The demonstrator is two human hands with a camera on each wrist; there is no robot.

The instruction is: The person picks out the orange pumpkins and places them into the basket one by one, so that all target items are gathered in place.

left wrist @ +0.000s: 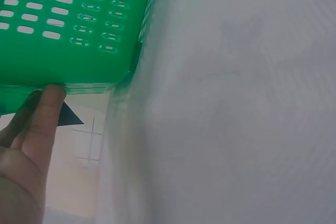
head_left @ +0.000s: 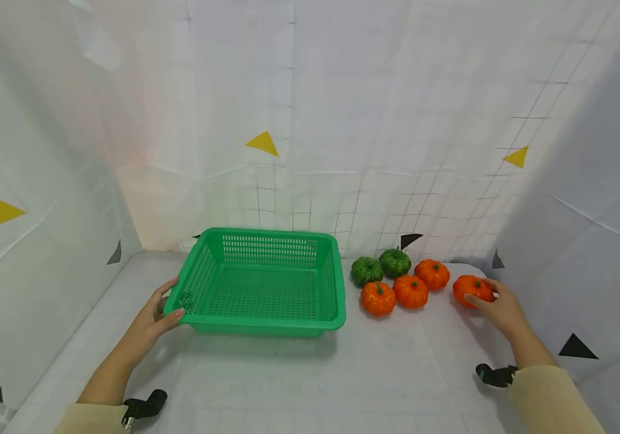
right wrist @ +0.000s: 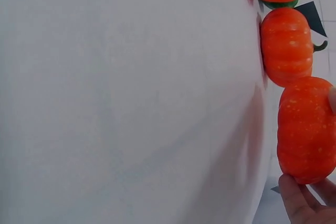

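A green plastic basket (head_left: pixel 266 323) with slotted walls stands left of centre in the head view, nothing inside it. At its front left corner my left hand (head_left: pixel 152 316) grips the rim, thumb at the front edge and fingers along the left side. In the left wrist view the thumb (left wrist: pixel 48 116) touches the rim of the basket (left wrist: pixel 58 66). On the far right, my right hand (head_left: pixel 502 307) holds a small orange pumpkin (head_left: pixel 471 290) between thumb and fingers. The right wrist view shows this pumpkin (right wrist: pixel 306 129) slightly off the white surface, its shadow apart from it.
Between basket and right hand lie three more orange pumpkins (head_left: pixel 378 299) and two green pumpkins (head_left: pixel 366 271), close together. White sheeting (head_left: pixel 342 108) with yellow and black triangles rises behind and at both sides of the white-covered table (head_left: pixel 288 386).
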